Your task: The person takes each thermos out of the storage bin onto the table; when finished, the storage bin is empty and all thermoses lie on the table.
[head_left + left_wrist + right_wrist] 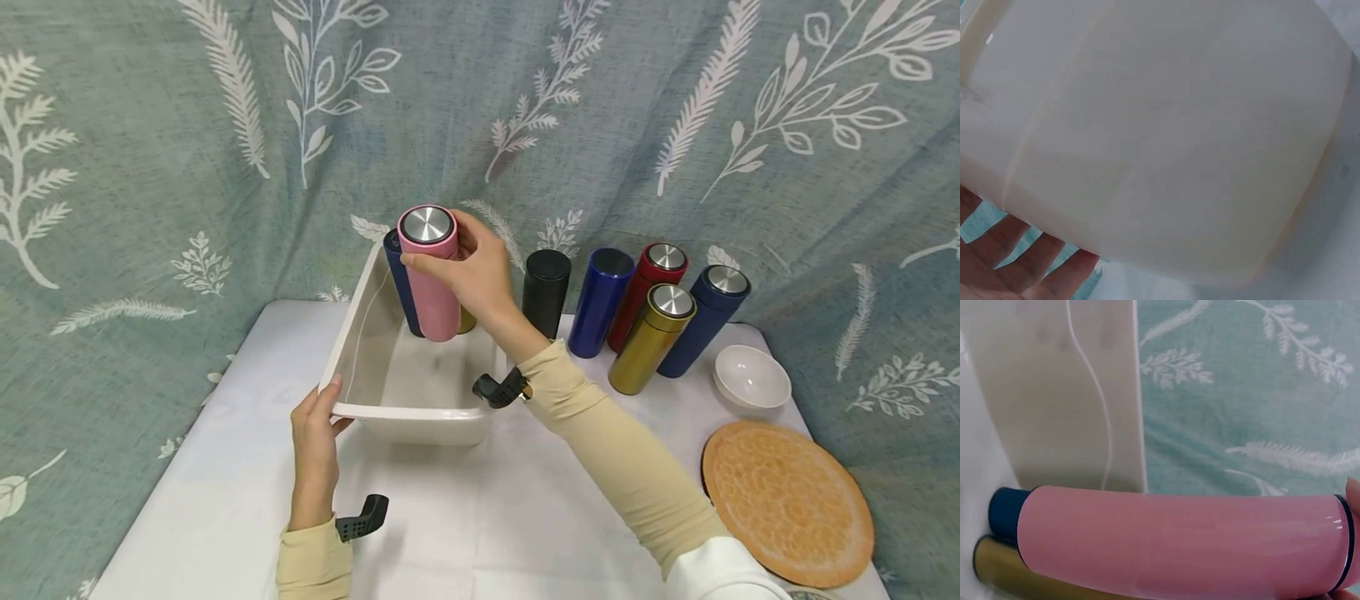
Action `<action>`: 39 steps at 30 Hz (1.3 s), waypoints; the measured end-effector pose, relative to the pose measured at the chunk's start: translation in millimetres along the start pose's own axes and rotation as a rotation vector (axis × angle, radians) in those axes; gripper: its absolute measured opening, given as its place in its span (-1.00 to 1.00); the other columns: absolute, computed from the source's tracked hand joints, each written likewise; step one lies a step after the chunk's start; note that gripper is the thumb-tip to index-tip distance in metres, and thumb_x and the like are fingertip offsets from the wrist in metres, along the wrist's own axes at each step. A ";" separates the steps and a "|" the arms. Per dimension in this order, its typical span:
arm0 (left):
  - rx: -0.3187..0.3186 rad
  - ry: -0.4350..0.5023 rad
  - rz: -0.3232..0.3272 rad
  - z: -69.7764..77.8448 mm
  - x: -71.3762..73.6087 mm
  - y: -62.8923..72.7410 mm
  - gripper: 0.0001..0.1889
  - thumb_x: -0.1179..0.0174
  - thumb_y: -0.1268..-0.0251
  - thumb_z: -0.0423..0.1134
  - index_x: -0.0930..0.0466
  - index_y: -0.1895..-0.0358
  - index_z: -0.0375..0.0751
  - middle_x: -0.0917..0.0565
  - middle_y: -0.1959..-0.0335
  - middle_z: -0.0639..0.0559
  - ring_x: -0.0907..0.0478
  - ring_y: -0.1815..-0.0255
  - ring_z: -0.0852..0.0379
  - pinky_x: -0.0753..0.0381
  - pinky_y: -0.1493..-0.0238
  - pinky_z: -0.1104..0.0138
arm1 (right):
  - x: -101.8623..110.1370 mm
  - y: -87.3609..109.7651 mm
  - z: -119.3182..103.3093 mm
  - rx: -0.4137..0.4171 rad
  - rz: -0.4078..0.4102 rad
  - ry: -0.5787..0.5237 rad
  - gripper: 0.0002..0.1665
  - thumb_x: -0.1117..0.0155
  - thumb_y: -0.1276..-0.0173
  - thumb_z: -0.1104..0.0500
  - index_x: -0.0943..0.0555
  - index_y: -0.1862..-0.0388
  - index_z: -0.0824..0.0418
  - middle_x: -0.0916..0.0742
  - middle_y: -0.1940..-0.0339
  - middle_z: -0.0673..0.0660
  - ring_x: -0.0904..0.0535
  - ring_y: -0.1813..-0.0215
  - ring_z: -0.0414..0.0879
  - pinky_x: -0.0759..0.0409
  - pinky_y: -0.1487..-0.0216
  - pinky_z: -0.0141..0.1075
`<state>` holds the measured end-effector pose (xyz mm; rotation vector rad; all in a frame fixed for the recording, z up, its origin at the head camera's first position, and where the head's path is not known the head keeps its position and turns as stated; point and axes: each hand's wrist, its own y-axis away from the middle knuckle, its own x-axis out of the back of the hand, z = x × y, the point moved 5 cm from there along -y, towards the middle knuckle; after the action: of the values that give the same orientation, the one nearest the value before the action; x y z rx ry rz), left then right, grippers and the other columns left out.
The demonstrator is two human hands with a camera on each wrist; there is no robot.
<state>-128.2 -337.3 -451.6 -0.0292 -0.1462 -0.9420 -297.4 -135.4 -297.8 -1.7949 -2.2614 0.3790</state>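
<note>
My right hand [459,260] grips a pink flask [437,287] with a steel cap near its top. It holds the flask upright over the far end of a white plastic bin [412,412]. Behind it in the bin stand a dark blue flask [400,287] and a gold flask [467,321]. In the right wrist view the pink flask [1179,540] lies across the frame, with the dark blue flask [1002,512] and the gold flask [997,569] beside it. My left hand [322,408] holds the bin's near left corner, thumb on the rim. The bin wall [1166,125] fills the left wrist view, with my fingers [1029,262] under it.
To the right of the bin stand a black flask [546,292], a blue one [600,300], a red one [647,292], a gold one [651,337] and a navy one [705,317]. A white bowl [752,379] and a round brown mat [787,500] lie at the right. A leaf-print curtain hangs behind.
</note>
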 end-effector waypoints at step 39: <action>0.026 0.022 0.010 -3.0 -2.2 -2.5 -0.44 0.03 -0.54 0.10 -0.48 -0.39 -0.17 -0.55 -0.34 -0.16 -0.50 -0.15 0.09 -0.56 0.18 0.64 | 80.7 46.2 -84.3 0.323 0.157 -0.076 -0.28 -0.64 0.03 0.34 -0.62 -0.18 0.26 -0.75 -0.03 0.22 -0.70 -0.04 -0.10 -0.67 -0.15 -0.28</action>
<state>-131.2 -337.3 -455.0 0.0046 -0.1375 -0.9305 -245.0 -41.7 -232.8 -1.8141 -1.9712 0.8035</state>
